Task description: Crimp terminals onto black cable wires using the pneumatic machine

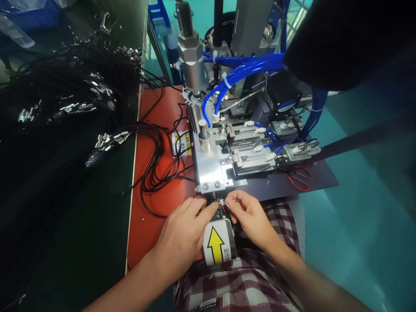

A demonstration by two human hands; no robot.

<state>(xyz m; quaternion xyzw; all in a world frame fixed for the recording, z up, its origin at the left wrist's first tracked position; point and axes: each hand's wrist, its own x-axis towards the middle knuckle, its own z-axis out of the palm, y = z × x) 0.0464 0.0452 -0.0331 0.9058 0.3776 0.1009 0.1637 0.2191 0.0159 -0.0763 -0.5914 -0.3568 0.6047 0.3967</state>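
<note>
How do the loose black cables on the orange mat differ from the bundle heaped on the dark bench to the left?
The cables on the orange mat are few and lie in open loops; the heaped bundle is a dense tangle. The bundle's metal ends are bare and scattered; the mat cables run toward the machine. Both are thin and black.

The small connector pinched between both hands is too tiny to identify, perhaps a wire terminal. A dark blurred shape covers the machine's upper right.

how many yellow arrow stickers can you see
1: the yellow arrow sticker is on the motor just below both hands, left hand and right hand. Others may be hidden.
</note>
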